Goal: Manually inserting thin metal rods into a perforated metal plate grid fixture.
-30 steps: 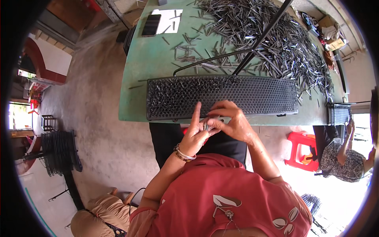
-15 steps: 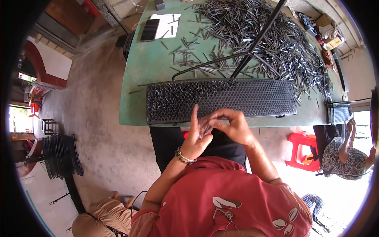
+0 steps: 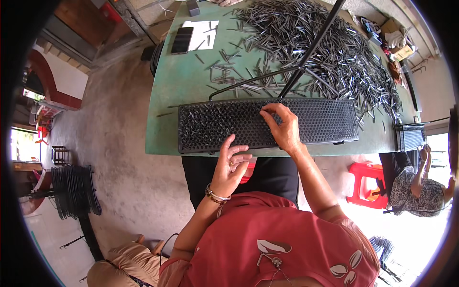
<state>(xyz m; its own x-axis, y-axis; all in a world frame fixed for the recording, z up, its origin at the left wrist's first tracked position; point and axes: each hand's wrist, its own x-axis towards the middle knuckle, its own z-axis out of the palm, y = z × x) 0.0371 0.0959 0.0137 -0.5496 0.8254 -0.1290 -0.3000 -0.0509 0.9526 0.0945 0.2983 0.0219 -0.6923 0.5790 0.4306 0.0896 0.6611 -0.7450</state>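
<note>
A long black perforated rack, its face covered in small round holes, lies along the table's near edge. Small dark pieces stand in the holes of its left part and along its upper middle. My right hand is over the middle of the rack, thumb and forefinger pinched together at the holes; whatever is between them is too small to make out. Just below the rack's near edge, my left hand is turned partly palm up with its fingers apart. Nothing can be seen held in it.
A large heap of thin dark strips covers the far right of the green table. A black metal stand rises behind the rack. A phone lies beside white paper. Another person works at right, near a red stool.
My right hand has left my left hand and moved up onto the middle of the rack. My left hand has dropped slightly toward me and its fingers have spread.
</note>
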